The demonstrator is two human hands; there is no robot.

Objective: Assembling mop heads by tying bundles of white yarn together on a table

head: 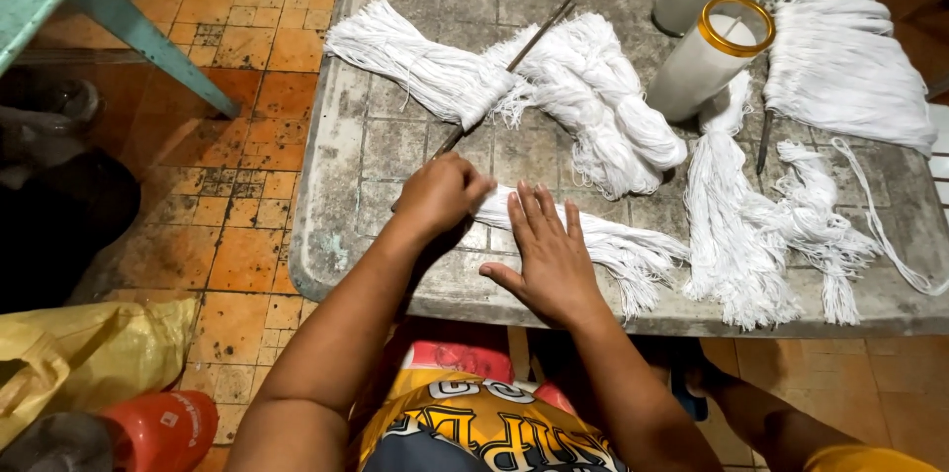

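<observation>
Head view: string bundle (603, 240) lies on the table (395, 151) near its front edge. Right hand (549, 255) presses flat on it, fingers spread. Left hand (440, 195), fisted, grips its end. Two spools (707, 57) stand beyond.

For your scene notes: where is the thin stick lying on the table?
In the head view, the stick lies slanting across a white string bundle at the table's upper left, just above the left hand.

Warm, even overhead light, soft shadows under the hands, sharp centre, wide-angle bending at edges.
</observation>
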